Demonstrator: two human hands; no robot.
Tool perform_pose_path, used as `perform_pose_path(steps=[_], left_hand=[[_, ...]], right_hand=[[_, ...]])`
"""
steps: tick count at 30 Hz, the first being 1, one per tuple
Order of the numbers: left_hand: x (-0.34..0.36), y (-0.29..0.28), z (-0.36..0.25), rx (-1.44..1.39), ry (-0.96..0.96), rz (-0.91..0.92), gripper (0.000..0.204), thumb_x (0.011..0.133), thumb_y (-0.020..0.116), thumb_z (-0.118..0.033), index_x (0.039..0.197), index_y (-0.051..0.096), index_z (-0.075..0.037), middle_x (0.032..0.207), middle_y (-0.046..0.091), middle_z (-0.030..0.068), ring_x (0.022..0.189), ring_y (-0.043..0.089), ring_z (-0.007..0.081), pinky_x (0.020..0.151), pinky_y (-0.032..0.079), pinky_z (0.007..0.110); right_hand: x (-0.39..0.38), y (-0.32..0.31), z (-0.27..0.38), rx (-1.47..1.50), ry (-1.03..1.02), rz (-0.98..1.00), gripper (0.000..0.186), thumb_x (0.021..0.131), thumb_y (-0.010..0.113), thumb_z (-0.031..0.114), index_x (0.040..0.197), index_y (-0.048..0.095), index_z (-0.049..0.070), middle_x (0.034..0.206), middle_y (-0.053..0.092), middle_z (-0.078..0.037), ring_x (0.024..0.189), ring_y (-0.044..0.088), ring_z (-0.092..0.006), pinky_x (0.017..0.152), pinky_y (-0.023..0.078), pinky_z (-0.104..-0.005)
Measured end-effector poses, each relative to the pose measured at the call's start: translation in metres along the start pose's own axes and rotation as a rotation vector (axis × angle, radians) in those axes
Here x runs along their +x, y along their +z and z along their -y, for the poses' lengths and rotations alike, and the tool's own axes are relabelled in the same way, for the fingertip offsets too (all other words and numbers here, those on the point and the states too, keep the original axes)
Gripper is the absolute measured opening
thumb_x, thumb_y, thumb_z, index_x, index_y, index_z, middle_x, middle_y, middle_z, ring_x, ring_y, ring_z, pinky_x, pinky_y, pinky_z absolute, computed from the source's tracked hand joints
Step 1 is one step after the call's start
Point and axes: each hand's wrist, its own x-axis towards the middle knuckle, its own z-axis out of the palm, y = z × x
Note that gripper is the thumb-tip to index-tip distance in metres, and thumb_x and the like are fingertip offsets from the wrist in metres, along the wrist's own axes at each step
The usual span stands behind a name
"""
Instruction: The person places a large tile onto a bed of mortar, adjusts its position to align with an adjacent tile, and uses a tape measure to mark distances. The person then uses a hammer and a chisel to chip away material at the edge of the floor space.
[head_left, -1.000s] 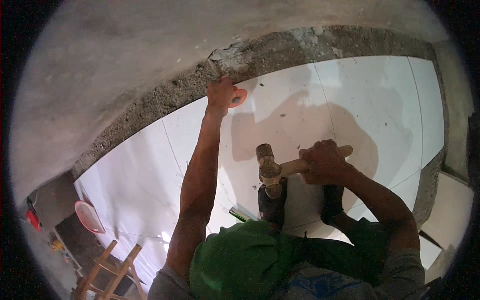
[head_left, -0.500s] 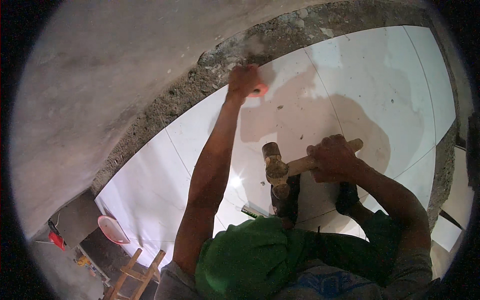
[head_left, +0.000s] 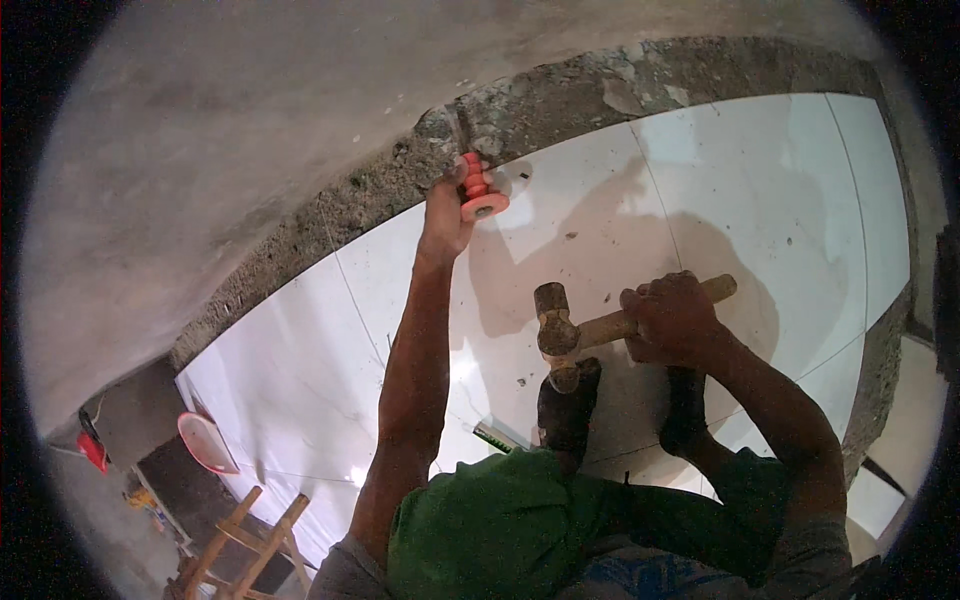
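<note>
In my left hand (head_left: 446,208) is a chisel (head_left: 474,184) with a ribbed orange-red grip and a round guard. My fingers wrap its grip, and its blurred metal shank reaches up to the rough broken strip (head_left: 375,180) at the foot of the wall. My right hand (head_left: 672,318) is closed around the wooden handle of a hammer (head_left: 558,337). The hammer's heavy, worn head hangs to the left of that hand, above my feet and apart from the chisel. Large white tiles (head_left: 560,210) lie under both hands, with small bits of debris on them.
A plain grey wall (head_left: 250,120) rises beyond the broken strip. By my feet lies a small green-and-white object (head_left: 495,436). At the lower left are a pink-rimmed basin (head_left: 208,443), a wooden stand (head_left: 245,545) and a red item (head_left: 92,453).
My left hand has turned and come slightly left and nearer, so the chisel's grip and shank now show. The hammer has shifted only slightly, and the whole view has tilted a little.
</note>
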Motion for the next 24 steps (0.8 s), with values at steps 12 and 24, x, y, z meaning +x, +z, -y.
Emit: perform_pose_path(steps=[12, 24], left_hand=[[0.0, -0.004, 0.007, -0.196, 0.002, 0.023, 0.038, 0.107, 0.048, -0.033, 0.127, 0.053, -0.002, 0.098, 0.062, 0.009, 0.085, 0.062, 0.02, 0.076, 0.055, 0.036], [0.017, -0.005, -0.001, -0.295, -0.036, 0.112, 0.034, 0.105, 0.053, -0.038, 0.115, 0.055, -0.005, 0.095, 0.063, 0.0073, 0.083, 0.062, 0.0192, 0.074, 0.055, 0.033]], right_hand=[[0.062, -0.019, 0.02, -0.252, -0.323, 0.048, 0.031, 0.071, 0.073, 0.032, 0.091, 0.068, 0.009, 0.08, 0.069, -0.011, 0.078, 0.07, -0.0296, 0.077, 0.053, -0.0472], [0.116, -0.07, 0.037, -0.284, -0.291, 0.111, 0.028, 0.067, 0.072, 0.027, 0.09, 0.072, 0.011, 0.078, 0.07, -0.008, 0.08, 0.072, -0.0287, 0.081, 0.053, -0.0464]])
